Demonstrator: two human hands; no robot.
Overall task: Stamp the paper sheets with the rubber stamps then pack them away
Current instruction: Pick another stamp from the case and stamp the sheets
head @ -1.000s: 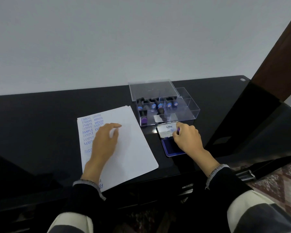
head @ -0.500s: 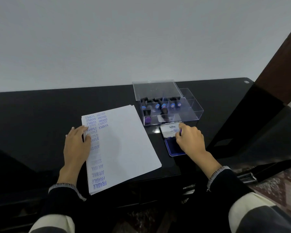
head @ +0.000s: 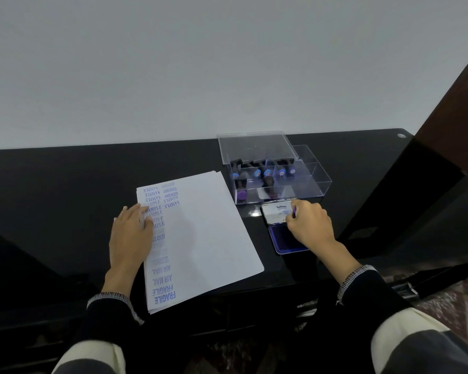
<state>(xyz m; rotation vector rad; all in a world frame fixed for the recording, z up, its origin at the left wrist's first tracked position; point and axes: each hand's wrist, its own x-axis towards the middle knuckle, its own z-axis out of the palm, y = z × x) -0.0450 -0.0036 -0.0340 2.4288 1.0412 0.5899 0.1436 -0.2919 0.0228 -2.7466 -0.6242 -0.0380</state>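
Inking looks like the step in hand: the right hand (head: 310,225) sits curled over the open ink pad (head: 287,240), fingers closed round what appears to be a small stamp, of which only a sliver of purple shows at the fingertips, right by the pad's raised lid (head: 277,214). The pad lies on the black tabletop (head: 65,190), at about 3 o'clock from the paper sheets (head: 206,238) and just at 6 o'clock of the clear stamp box (head: 303,182), where other stamps (head: 257,173) stand in their compartments.

The left hand (head: 131,236) lies flat, fingers straight, on the 9 o'clock edge of the sheets, over a column of blue impressions such as SAMPLE, AIR MAIL and FRAGILE. The top sheet is otherwise mostly blank.

Next, I judge, the stamp must be lifted off the pad, carried across toward 9 o'clock and pressed squarely on a blank part of the page while the left hand pins the stack.

Against a second ago, the left hand has slid from the middle of the sheet to its 9 o'clock edge, uncovering the stamped column; the right hand has barely shifted.
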